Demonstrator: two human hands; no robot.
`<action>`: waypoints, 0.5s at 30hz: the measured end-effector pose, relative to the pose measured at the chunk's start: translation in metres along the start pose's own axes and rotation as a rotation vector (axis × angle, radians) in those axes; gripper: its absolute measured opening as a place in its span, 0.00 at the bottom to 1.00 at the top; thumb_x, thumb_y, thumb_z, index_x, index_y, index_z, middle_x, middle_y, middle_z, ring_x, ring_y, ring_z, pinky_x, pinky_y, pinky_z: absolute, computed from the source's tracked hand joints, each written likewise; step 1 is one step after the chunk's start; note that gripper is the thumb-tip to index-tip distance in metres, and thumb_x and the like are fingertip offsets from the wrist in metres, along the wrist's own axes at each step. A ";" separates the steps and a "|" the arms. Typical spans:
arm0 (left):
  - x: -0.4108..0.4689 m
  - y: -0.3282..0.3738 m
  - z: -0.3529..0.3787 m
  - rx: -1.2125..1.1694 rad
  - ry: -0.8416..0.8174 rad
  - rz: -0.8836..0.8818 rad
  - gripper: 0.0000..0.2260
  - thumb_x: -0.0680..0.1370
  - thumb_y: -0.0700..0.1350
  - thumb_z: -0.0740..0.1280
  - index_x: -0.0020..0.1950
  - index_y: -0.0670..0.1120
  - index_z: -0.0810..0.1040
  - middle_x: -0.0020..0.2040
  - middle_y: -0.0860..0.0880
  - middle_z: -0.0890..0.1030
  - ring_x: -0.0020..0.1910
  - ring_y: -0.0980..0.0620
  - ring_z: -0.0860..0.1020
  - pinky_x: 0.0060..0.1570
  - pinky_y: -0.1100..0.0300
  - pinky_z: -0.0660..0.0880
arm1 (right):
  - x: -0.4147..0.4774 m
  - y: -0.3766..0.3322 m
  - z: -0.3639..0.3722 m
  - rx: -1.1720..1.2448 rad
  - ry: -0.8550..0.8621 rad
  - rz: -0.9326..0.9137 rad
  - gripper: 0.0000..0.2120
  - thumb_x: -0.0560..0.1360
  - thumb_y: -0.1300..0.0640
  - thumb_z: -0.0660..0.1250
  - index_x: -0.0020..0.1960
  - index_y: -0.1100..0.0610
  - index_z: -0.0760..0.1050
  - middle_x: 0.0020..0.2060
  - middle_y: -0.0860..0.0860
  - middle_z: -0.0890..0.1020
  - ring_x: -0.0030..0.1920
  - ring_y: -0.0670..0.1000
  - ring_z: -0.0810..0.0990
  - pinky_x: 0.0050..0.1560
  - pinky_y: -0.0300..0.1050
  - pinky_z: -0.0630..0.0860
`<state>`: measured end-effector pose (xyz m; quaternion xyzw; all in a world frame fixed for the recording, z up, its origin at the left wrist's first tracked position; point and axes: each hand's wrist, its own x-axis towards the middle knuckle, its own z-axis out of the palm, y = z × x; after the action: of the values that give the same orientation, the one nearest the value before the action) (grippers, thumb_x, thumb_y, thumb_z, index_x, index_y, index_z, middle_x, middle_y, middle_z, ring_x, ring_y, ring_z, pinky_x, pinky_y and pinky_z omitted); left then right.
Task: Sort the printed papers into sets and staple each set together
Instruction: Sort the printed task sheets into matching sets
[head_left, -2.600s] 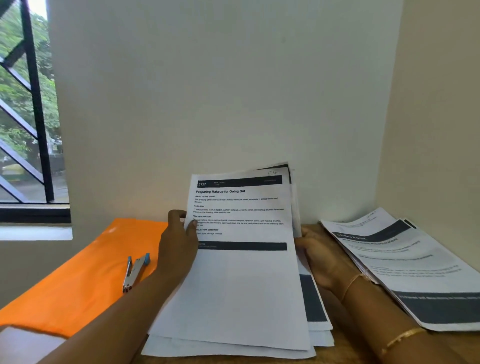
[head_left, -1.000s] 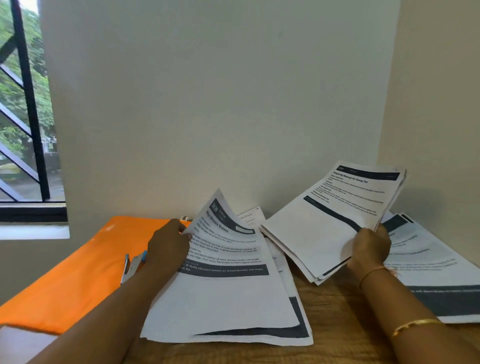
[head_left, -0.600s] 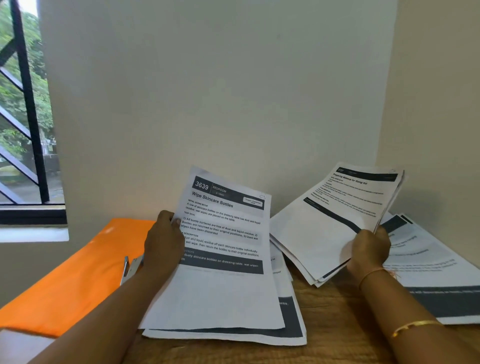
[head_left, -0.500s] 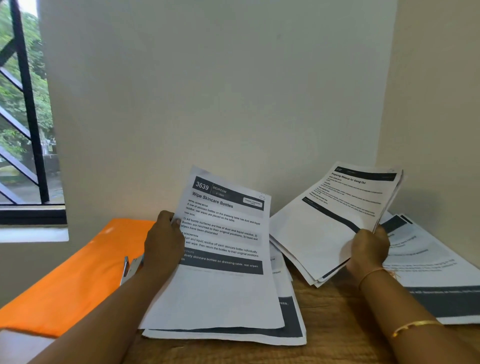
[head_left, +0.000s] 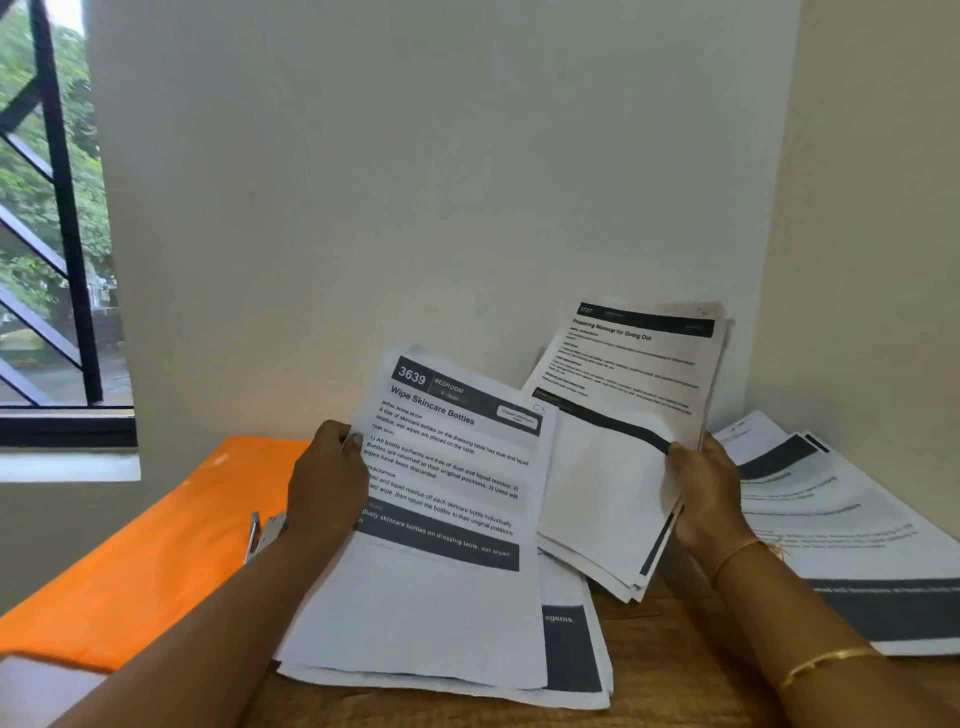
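Swung inward and steeper than half a second ago, the bundle (head_left: 613, 415) nearly meets the sheet (head_left: 447, 519). Below the grips, the stack (head_left: 571, 649) lies flat. The left hand (head_left: 327, 483) pinches the sheet's left edge and the right hand (head_left: 706, 499) clamps the bundle's right edge. Both have headers up and long axes rising wallward, likely to compare titles.

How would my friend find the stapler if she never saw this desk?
Start at the window on the left, then drop to the big orange folder below it. The stapler lies on the folder's right part, just beside the left hand. It is the only small, silvery thing among flat orange and white sheets.
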<state>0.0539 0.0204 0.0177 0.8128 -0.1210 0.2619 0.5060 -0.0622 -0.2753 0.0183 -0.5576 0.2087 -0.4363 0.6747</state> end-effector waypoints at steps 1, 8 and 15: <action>0.001 -0.001 -0.001 0.003 0.006 0.000 0.08 0.82 0.44 0.57 0.54 0.41 0.72 0.46 0.44 0.79 0.41 0.46 0.75 0.36 0.57 0.68 | 0.001 0.000 0.000 -0.006 0.004 -0.005 0.17 0.79 0.64 0.59 0.67 0.57 0.70 0.59 0.57 0.77 0.56 0.58 0.75 0.60 0.48 0.72; 0.003 0.002 -0.008 -0.029 0.087 0.035 0.10 0.82 0.43 0.57 0.55 0.40 0.73 0.49 0.41 0.80 0.47 0.41 0.76 0.42 0.55 0.68 | 0.005 0.003 -0.006 0.032 0.041 0.026 0.17 0.79 0.65 0.60 0.66 0.57 0.71 0.59 0.57 0.77 0.58 0.59 0.75 0.64 0.53 0.72; 0.001 0.011 -0.010 -0.105 0.199 0.065 0.08 0.82 0.44 0.57 0.53 0.41 0.74 0.46 0.44 0.79 0.43 0.45 0.74 0.41 0.55 0.68 | 0.007 0.005 -0.009 0.064 0.034 0.050 0.16 0.79 0.65 0.60 0.66 0.57 0.71 0.56 0.56 0.77 0.56 0.59 0.75 0.64 0.56 0.72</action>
<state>0.0465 0.0244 0.0300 0.7508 -0.1101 0.3511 0.5485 -0.0633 -0.2860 0.0129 -0.5227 0.2201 -0.4352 0.6992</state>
